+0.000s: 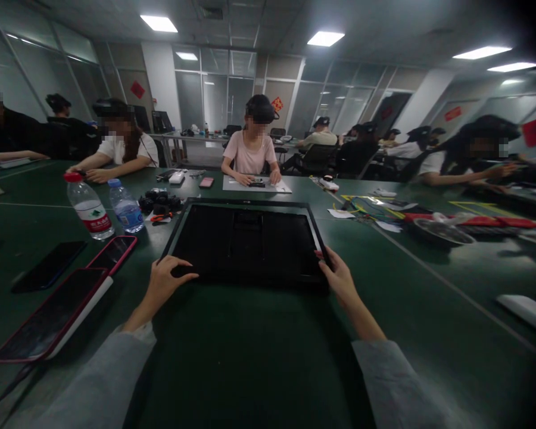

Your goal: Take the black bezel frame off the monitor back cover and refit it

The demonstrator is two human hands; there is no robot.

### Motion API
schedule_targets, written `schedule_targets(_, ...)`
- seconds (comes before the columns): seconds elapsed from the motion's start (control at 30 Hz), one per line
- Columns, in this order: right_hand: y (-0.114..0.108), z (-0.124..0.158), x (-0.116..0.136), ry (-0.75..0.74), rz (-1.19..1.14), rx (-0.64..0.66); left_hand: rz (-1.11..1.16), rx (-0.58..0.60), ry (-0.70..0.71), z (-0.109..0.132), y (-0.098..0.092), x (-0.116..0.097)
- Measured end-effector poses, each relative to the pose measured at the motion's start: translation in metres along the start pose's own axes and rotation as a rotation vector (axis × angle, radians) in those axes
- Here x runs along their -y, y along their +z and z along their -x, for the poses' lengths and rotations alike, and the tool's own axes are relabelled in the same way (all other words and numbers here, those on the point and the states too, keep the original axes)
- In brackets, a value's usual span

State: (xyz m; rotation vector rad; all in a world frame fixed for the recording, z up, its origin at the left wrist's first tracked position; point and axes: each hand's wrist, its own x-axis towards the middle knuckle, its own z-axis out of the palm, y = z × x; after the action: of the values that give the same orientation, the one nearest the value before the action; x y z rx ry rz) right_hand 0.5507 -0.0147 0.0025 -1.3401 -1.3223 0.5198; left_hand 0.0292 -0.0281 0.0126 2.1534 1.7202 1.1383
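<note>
Black framed panel (245, 238), near corners held in both hands (165, 275); green tabletop (250, 357) spreads nearside.

On a dark green table (411, 286): at left, a red-capped bottle (88, 208), a blue-capped bottle (125, 207) and, nearer, a black smartphone (49, 266); at right, yellow wires (361, 207).

black frame (205, 238): near-left corner covered by left hand (167, 277); inner details too dark to tell.
sleeves (102, 375): cut off by bottom edge.
dark cord (9, 387): cut off, lower left.
white object (529, 314): cut off, right edge.
black clutter (158, 202), desk (259, 357): items indistinct.
</note>
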Motion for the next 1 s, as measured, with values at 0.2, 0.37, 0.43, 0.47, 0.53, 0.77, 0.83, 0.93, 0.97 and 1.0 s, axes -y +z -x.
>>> schedule_targets(0.2,0.01,0.016,-0.017,-0.104,0.291,-0.123,0.004,0.102,0.019,0.001,0.002,0.002)
schedule_targets(0.37,0.009,0.031,-0.014,-0.077,0.344,-0.136,0.001,0.138,0.043,-0.001,0.004,0.005)
schedule_targets(0.43,0.009,0.035,-0.012,-0.072,0.351,-0.137,-0.002,0.136,0.045,-0.002,0.005,0.006)
schedule_targets(0.47,0.01,0.037,-0.011,-0.068,0.354,-0.139,-0.001,0.136,0.045,-0.002,0.005,0.006)
schedule_targets(0.53,0.011,0.038,-0.011,-0.059,0.358,-0.14,0.006,0.14,0.043,-0.003,0.006,0.007)
schedule_targets(0.77,0.013,0.037,-0.015,-0.005,0.357,-0.152,0.016,0.152,0.066,-0.003,0.007,0.011)
schedule_targets(0.83,0.014,0.035,-0.017,0.008,0.351,-0.147,0.01,0.162,0.069,-0.003,0.006,0.011)
schedule_targets(0.93,0.014,0.031,-0.016,0.027,0.333,-0.145,0.009,0.166,0.081,-0.003,0.006,0.009)
schedule_targets(0.97,0.014,0.029,-0.014,0.031,0.325,-0.146,0.01,0.165,0.085,-0.003,0.006,0.009)
schedule_targets(1.0,0.014,0.029,-0.013,0.031,0.316,-0.144,0.01,0.161,0.086,-0.004,0.006,0.008)
